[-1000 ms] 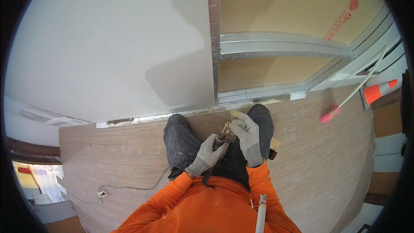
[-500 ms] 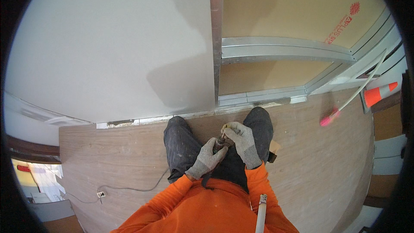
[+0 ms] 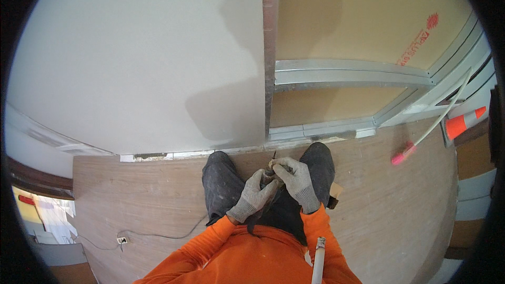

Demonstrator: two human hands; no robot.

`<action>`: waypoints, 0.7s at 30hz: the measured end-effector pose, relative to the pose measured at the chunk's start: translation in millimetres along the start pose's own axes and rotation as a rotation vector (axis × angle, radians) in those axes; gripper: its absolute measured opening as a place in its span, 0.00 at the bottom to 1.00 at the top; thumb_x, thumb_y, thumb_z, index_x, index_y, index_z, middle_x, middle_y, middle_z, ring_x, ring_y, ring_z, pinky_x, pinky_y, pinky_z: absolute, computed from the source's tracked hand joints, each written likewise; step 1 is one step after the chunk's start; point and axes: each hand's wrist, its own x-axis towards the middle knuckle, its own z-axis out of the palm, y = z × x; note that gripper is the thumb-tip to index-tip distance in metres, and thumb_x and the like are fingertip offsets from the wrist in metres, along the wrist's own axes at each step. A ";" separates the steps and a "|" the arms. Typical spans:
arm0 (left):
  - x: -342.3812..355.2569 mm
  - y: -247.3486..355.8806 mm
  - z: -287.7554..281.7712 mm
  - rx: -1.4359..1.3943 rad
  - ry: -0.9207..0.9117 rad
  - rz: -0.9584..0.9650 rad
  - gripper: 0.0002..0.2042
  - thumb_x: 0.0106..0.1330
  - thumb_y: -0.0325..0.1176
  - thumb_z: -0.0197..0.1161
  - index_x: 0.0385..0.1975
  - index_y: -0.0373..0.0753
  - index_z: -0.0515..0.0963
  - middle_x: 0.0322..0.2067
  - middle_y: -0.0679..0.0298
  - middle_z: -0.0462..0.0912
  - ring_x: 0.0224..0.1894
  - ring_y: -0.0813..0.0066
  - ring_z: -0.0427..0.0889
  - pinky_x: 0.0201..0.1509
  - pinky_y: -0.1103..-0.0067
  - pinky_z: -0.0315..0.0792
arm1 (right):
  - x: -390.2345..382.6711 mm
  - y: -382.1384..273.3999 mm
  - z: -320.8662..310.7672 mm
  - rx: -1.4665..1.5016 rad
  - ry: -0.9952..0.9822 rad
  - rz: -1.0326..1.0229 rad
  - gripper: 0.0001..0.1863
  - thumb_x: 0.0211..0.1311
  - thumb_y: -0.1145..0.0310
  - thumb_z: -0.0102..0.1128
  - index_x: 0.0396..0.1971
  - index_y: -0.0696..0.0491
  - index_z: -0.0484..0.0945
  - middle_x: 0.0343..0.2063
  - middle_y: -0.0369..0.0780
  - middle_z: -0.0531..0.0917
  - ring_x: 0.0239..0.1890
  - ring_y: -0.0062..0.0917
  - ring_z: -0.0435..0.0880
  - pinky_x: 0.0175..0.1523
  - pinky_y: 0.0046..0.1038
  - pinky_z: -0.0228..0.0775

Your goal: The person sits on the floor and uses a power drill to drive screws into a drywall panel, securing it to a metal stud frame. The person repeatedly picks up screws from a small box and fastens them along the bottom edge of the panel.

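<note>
My left hand (image 3: pixel 256 193), in a grey knit glove, is wrapped round a dark drill (image 3: pixel 267 175) held between my thighs. At the drill's front end, my gloved right hand (image 3: pixel 296 178) is closed in a pinch. A thin dark bit (image 3: pixel 274 154) sticks up past its fingertips, pointing toward the wall. The fingers hide most of the tool's nose, and its rear is lost against my dark trousers (image 3: pixel 223 181). Both hands are close together, nearly touching.
Ahead stand a white wall panel (image 3: pixel 142 63) and a metal stud frame (image 3: pixel 347 73). A pink-headed pole (image 3: pixel 404 153) and an orange cone (image 3: pixel 463 124) are at right. A cable (image 3: pixel 163 235) crosses the wooden floor from a white socket (image 3: pixel 122 240). A cigarette (image 3: pixel 319 263) juts up below.
My right fingers have shifted slightly at the drill's front end, and the thin dark bit now shows above them. The left hand keeps its hold. The view has tilted a little.
</note>
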 end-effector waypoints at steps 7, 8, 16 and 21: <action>27.7 54.7 -18.6 -0.167 0.080 -0.057 0.14 0.74 0.39 0.64 0.45 0.33 0.77 0.34 0.58 0.83 0.37 0.68 0.81 0.46 0.70 0.75 | -45.8 8.2 4.3 -0.420 0.071 -0.305 0.39 0.59 0.55 0.79 0.66 0.58 0.73 0.54 0.49 0.82 0.54 0.38 0.84 0.59 0.38 0.77; 32.4 63.7 -22.0 -0.206 0.079 -0.072 0.14 0.75 0.40 0.63 0.45 0.33 0.77 0.34 0.59 0.83 0.37 0.70 0.80 0.46 0.71 0.75 | -54.7 8.5 5.8 -0.526 0.058 -0.386 0.47 0.55 0.51 0.81 0.69 0.57 0.69 0.57 0.50 0.80 0.58 0.42 0.82 0.62 0.41 0.76; 48.3 130.1 -30.4 -0.645 -0.039 -0.259 0.13 0.80 0.43 0.58 0.50 0.40 0.77 0.37 0.69 0.80 0.37 0.80 0.81 0.42 0.78 0.79 | -88.4 48.7 24.8 -0.867 0.285 -0.515 0.59 0.48 0.45 0.82 0.74 0.61 0.61 0.57 0.54 0.76 0.56 0.51 0.79 0.61 0.49 0.72; 48.7 129.9 -25.3 -0.828 -0.027 -0.198 0.14 0.81 0.43 0.56 0.54 0.41 0.78 0.40 0.67 0.83 0.38 0.77 0.83 0.44 0.78 0.80 | -72.4 28.0 28.0 -0.736 0.486 -0.660 0.55 0.50 0.52 0.81 0.73 0.63 0.64 0.46 0.50 0.82 0.44 0.47 0.84 0.52 0.42 0.78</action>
